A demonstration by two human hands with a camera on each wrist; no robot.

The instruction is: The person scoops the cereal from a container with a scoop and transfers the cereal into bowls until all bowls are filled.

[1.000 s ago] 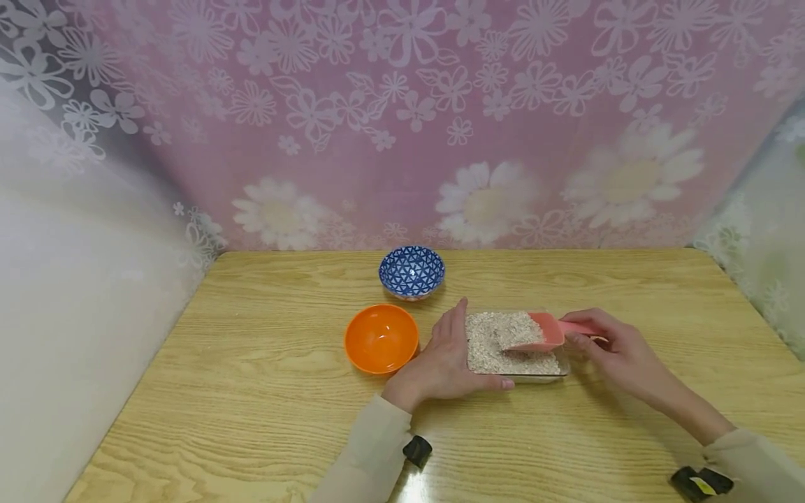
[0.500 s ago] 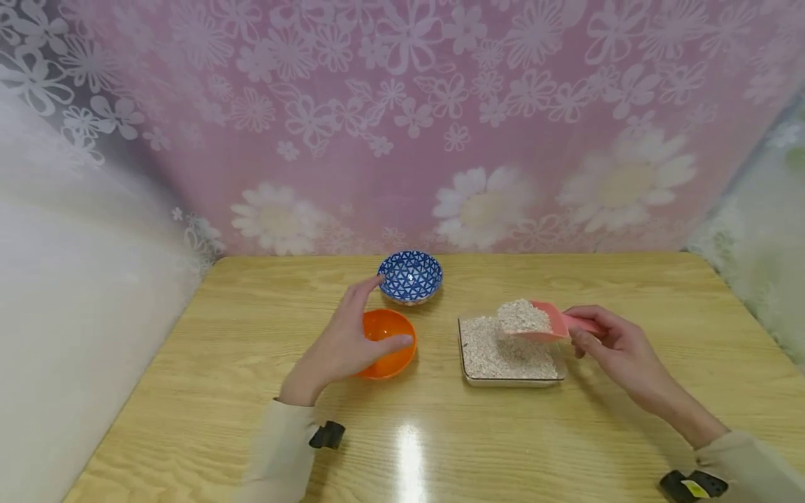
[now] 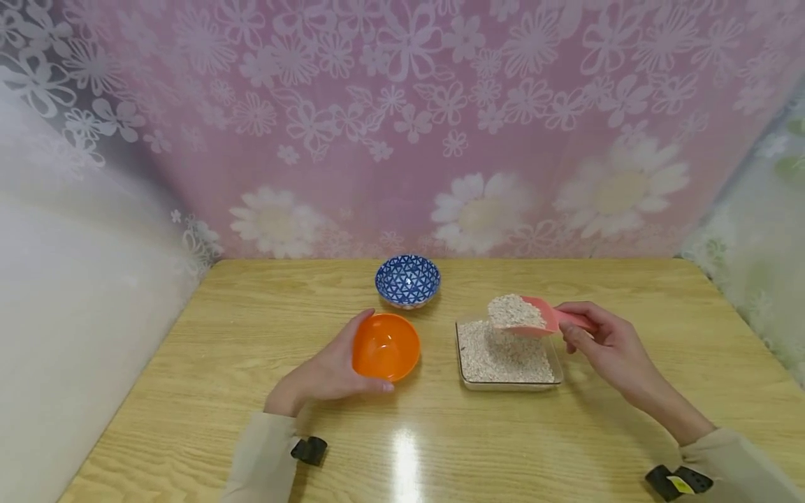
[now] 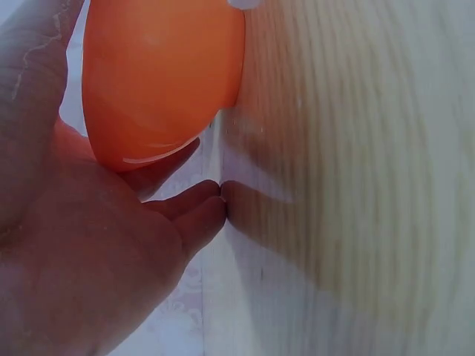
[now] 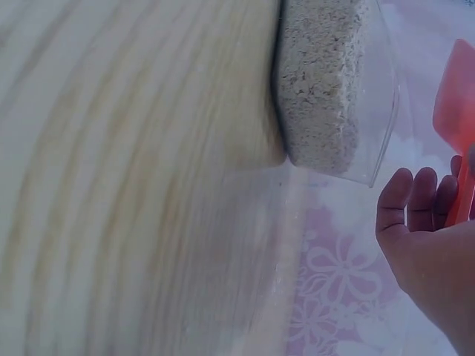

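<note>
Pink scoop, heaped with oat flakes, hangs above the far edge of the clear tray; long axis level, handle pointing right, mouth left. No legible writing. Right hand pinches the handle. Left of the tray, left hand cups the orange bowl, fingers curled round its wall.
</note>
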